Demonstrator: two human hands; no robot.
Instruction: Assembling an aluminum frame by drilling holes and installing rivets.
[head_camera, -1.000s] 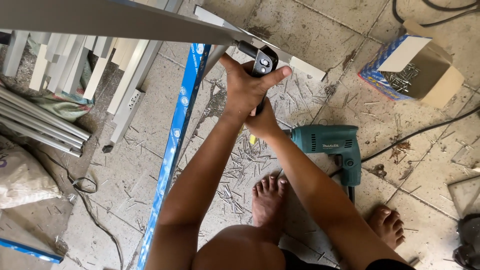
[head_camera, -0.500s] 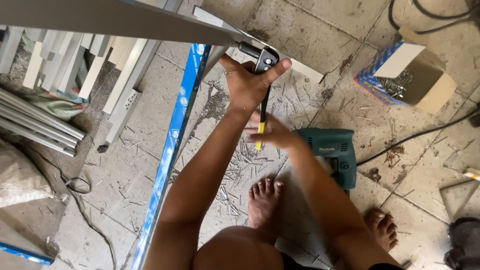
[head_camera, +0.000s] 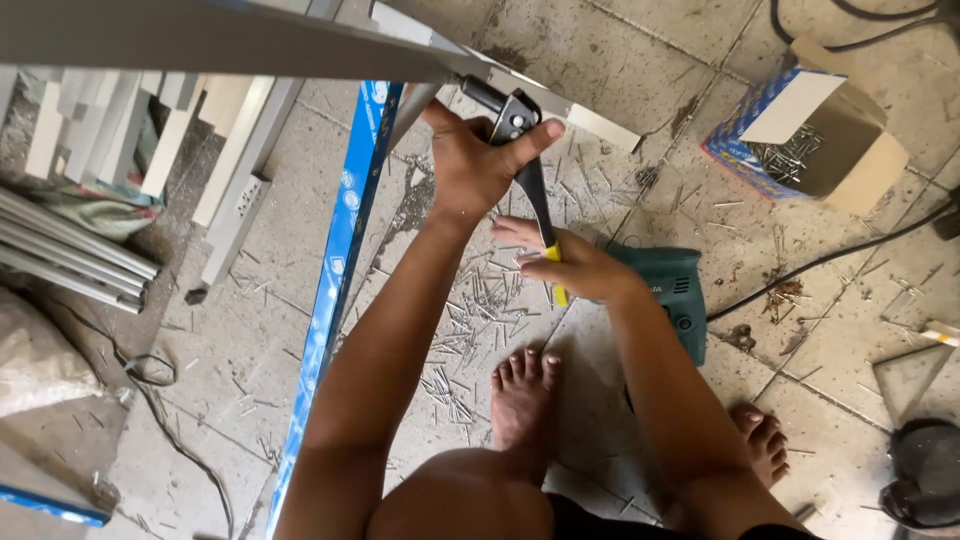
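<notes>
A black hand riveter with yellow-tipped handles is set against a grey metal profile that crosses the top of the view. My left hand is wrapped around the riveter's head and upper handle. My right hand grips the lower handle near its yellow end, pulled away from the other handle. Below them, spent rivet pins litter the tiled floor around my bare feet.
A teal electric drill lies on the floor behind my right forearm, its cord running right. An open blue cardboard box of rivets sits upper right. A long blue bar slants down left. Pale profile offcuts and grey bars are stacked at left.
My right hand has slid down and away along the lower handle, spreading the riveter's handles apart. The left hand has stayed on the tool's head.
</notes>
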